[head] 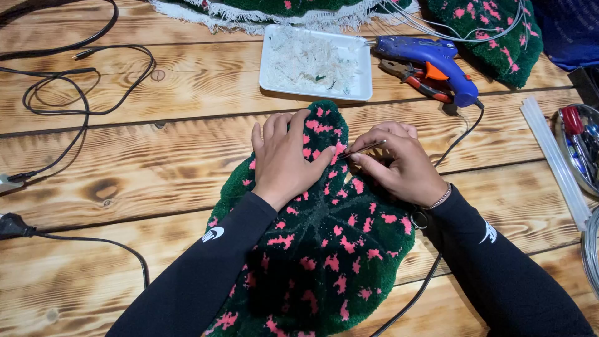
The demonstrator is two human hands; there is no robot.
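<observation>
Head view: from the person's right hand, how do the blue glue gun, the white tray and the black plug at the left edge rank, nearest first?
From the right hand:
1. Blue glue gun, just beyond it, to the right.
2. White tray, beyond it, to the left.
3. Black plug, far across at the left edge.

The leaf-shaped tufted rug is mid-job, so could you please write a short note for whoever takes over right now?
Left hand: flat on the green leaf-shaped rug with pink spots, pressing down near its tip.
Right hand: pinch grip on thin tweezers, tips at the pile beside the left thumb.
White tray of fibre scraps sits just beyond the rug; blue glue gun and pliers to its right.
How far the picking has got cannot be told.
</observation>
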